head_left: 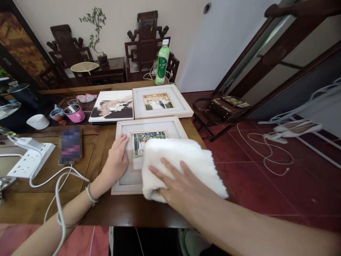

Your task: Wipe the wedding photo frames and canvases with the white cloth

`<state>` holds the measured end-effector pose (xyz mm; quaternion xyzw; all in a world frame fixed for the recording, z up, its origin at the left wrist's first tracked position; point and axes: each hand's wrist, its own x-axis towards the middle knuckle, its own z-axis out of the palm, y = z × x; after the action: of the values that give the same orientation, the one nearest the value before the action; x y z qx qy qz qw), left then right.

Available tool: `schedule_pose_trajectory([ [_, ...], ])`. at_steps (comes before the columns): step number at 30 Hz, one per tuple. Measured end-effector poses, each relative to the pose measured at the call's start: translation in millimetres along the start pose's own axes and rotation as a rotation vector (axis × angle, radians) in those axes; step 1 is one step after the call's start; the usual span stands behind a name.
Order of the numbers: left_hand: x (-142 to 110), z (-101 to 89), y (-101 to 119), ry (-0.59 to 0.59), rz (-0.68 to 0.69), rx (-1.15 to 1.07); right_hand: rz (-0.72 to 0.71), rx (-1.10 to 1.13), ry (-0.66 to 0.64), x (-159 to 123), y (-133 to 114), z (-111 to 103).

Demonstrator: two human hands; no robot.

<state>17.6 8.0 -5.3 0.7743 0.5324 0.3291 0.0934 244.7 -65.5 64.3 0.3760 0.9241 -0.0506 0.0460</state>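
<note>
A picture frame [125, 177] with a light wood rim and a small photo in its mount lies flat at the table's right end. My left hand [117, 156] holds its left edge, fingers together along the rim; the thumb is hidden. Over the frame's right half lies a fluffy white cloth [197, 163], folded and covering part of the photo. My right hand [178, 181] presses on this cloth with spread fingers, its thumb at the near fold. Just beyond are a second picture frame [183, 108] and a flat photo panel [112, 106], side by side.
A green bottle [162, 64] stands at the far edge. Leftward are a pink cup [74, 114], a white cup [38, 122], a blurred-out phone-like object [70, 144] and a power strip [30, 160]. A white cable [57, 199] loops by my left forearm. Right sits a bag [222, 110].
</note>
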Motion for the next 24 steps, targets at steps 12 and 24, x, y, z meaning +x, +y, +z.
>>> schedule_pose_trajectory([
  [12, 1, -7.3, -1, 0.007, -0.004, -0.092, -0.147, 0.005, -0.042, 36, -45, -9],
  [24, -2, -10.6, 13, -0.051, 0.000, -0.056, -0.093, 0.136, -0.042, -10, 56, -24],
])
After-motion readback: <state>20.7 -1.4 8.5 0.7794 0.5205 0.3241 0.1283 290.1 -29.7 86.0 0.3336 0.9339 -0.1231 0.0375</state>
